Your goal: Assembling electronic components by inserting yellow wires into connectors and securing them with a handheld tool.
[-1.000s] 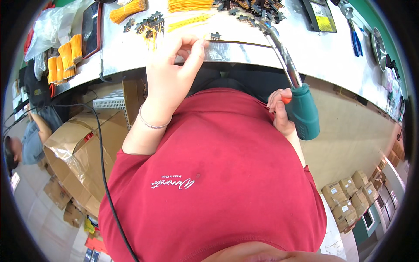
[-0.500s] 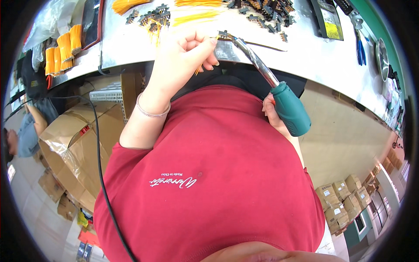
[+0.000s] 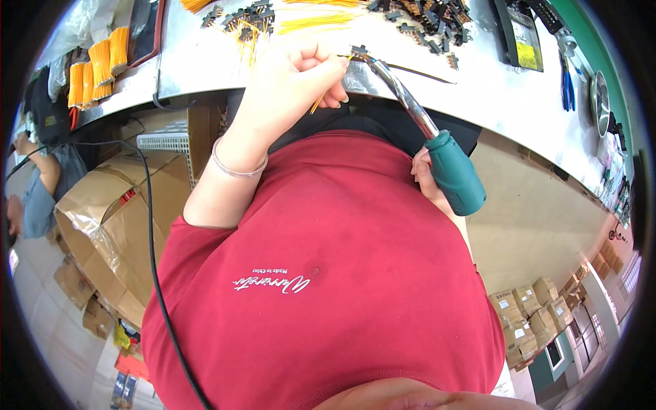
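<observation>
My left hand (image 3: pixel 304 78) is closed in a pinch on a thin yellow wire (image 3: pixel 316 104), whose end sticks out under the curled fingers. Just past the fingertips, at the table's near edge, sits a small black slide switch (image 3: pixel 359 50) with metal pins. A soldering iron (image 3: pixel 456 171) with a green handle and shiny shaft slants up from the right, its tip right at the switch. Curled fingers of my right hand (image 3: pixel 425 174) show along the handle's left side; the handle hides the rest of that hand. Whether tip and wire touch is too small to tell.
Loose yellow wires (image 3: pixel 314 22) and a heap of black switches (image 3: pixel 437 24) lie on the metal table (image 3: pixel 506 96). Bundled yellow wires (image 3: pixel 100 61) stand at left. A black cable (image 3: pixel 152 225) hangs beside a cardboard box (image 3: pixel 109 205). Another person (image 3: pixel 44 184) is at far left.
The table and its contents have shifted slightly right in view, with the switch and iron tip. Both hands keep their grips. The person at far left has moved an arm.
</observation>
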Motion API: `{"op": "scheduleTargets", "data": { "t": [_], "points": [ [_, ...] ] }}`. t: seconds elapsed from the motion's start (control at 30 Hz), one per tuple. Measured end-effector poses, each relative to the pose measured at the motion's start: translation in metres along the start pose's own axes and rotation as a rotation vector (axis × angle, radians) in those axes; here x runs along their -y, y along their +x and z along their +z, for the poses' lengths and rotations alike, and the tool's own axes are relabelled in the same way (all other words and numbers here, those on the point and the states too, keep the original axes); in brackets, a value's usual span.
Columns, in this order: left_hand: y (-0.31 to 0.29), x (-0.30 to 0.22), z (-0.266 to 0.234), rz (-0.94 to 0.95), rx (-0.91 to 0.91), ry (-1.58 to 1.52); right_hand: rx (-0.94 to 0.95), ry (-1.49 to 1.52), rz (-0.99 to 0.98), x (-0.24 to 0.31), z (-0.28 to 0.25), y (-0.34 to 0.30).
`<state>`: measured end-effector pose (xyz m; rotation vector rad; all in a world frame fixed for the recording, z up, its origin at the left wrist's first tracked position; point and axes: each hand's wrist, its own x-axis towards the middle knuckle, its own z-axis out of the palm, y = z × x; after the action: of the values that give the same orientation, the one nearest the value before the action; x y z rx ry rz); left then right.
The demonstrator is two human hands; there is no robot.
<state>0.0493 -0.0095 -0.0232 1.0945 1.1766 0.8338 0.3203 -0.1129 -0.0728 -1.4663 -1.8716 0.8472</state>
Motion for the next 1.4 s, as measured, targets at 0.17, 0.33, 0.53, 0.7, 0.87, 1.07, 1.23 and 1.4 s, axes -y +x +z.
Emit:
{"op": "scheduleTargets", "data": {
  "t": [0.17,0.33,0.53,0.7,0.87,1.07,1.23,1.4],
  "points": [
    [0.0001,0.0003,0.0007,-0.007,-0.007,0.022,0.019,0.008,0.02,0.0,-0.0006,0.0008],
    [0.0003,-0.0001,0.0016,-0.01,-0.016,0.032,0.035,0.029,0.0,-0.0022,-0.0005,0.0012],
    [0.001,-0.0012,0.0019,-0.008,-0.017,0.042,0.075,-0.087,-0.034,-0.003,0.0007,0.0032],
    [0.0004,-0.0002,0.0025,-0.026,-0.026,0.022,0.044,-0.093,-0.044,0.002,0.0,0.0021],
    [0.0001,-0.0004,0.0023,-0.017,-0.025,0.036,-0.03,0.061,0.01,0.0023,-0.0032,-0.0001],
    [0.0003,-0.001,0.0032,-0.01,-0.023,0.026,0.031,0.094,0.091,-0.0009,-0.0039,-0.0019],
    [-0.0019,-0.0011,0.0054,0.006,-0.052,0.043,0.045,0.031,0.048,-0.0019,-0.0044,-0.0012],
    [-0.0017,0.0023,0.0065,0.034,-0.028,0.053,-0.011,0.202,-0.001,0.0033,0.0019,-0.0003]
  ]
}}
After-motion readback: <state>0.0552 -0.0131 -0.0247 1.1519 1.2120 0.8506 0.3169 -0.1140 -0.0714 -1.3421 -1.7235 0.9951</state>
